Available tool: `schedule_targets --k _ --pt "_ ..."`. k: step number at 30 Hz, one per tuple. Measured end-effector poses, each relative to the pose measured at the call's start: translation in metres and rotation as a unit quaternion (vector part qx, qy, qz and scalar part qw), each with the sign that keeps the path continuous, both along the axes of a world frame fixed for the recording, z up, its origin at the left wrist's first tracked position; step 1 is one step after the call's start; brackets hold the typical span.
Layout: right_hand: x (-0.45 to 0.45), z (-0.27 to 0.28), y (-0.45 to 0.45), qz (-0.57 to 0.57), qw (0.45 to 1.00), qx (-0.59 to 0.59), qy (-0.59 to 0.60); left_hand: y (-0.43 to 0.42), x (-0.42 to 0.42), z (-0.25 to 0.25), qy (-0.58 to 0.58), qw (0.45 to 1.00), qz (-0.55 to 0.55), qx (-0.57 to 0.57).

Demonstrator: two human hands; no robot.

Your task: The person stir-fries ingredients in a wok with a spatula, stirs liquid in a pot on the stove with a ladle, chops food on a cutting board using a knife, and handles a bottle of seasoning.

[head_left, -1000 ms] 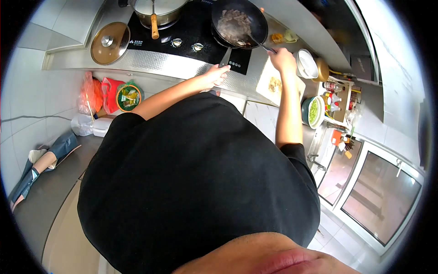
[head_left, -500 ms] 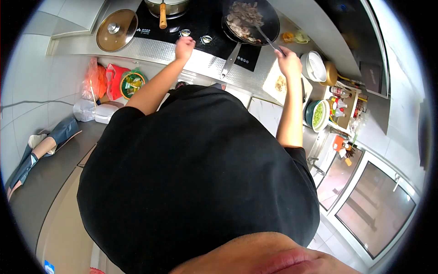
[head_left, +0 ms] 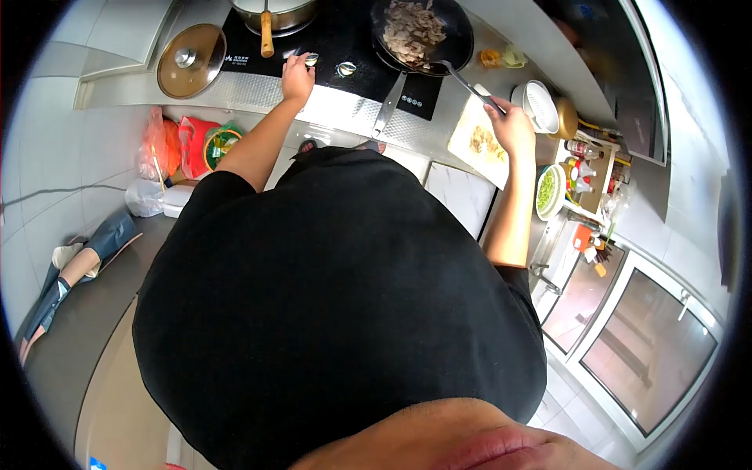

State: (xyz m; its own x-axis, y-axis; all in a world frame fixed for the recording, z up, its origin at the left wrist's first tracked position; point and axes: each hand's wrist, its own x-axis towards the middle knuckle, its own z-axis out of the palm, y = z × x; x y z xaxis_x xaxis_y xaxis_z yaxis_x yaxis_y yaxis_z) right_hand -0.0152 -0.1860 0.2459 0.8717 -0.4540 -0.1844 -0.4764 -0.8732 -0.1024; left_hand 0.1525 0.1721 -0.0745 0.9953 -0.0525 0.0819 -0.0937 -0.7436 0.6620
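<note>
My left hand (head_left: 298,78) is at the front of the black stove (head_left: 337,47), its fingers closed on the left stove knob (head_left: 311,59). A second knob (head_left: 345,70) is to its right. My right hand (head_left: 512,125) grips the dark handle of a spatula (head_left: 470,88), whose head rests in the wok (head_left: 462,48) near the front rim. Sliced, browned meat (head_left: 411,33) lies in the wok. The wok's handle (head_left: 389,104) points toward me with no hand on it.
A pot (head_left: 294,14) with a wooden-handled utensil (head_left: 266,35) stands at the back left. Beside the stove lies a glass lid (head_left: 190,61). To the right are a cutting board (head_left: 479,141), a white basket (head_left: 540,106) and a bowl of chopped greens (head_left: 547,191).
My left hand has let go of the wok handle and moved left to the knob. My right hand has drawn back toward me with the spatula, which has shifted toward the wok's near rim.
</note>
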Motion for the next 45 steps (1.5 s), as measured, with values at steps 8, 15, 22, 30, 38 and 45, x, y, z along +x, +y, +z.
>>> schedule_targets --k 8,15,22,30,38,45 --pt "0.064 -0.085 0.021 -0.092 0.989 -0.012 -0.116 -0.050 -0.046 0.007 -0.007 0.983 -0.081 -0.164" --pt "0.090 -0.134 0.033 -0.102 0.976 0.086 -0.171 -0.108 -0.103 0.105 0.575 0.663 -0.168 -0.449" --pt "0.046 -0.031 0.030 -0.020 0.997 -0.004 -0.079 -0.110 -0.105 0.086 0.582 0.593 -0.157 -0.533" --pt "0.033 -0.005 0.014 0.004 0.999 -0.053 0.006 -0.113 -0.102 0.089 0.568 0.628 -0.130 -0.515" --pt "0.093 -0.074 0.021 -0.102 0.983 0.000 -0.151 -0.111 -0.104 0.095 0.558 0.633 -0.133 -0.519" --pt "0.145 -0.123 0.032 -0.105 0.970 0.021 -0.216 -0.113 -0.106 0.090 0.559 0.632 -0.145 -0.516"
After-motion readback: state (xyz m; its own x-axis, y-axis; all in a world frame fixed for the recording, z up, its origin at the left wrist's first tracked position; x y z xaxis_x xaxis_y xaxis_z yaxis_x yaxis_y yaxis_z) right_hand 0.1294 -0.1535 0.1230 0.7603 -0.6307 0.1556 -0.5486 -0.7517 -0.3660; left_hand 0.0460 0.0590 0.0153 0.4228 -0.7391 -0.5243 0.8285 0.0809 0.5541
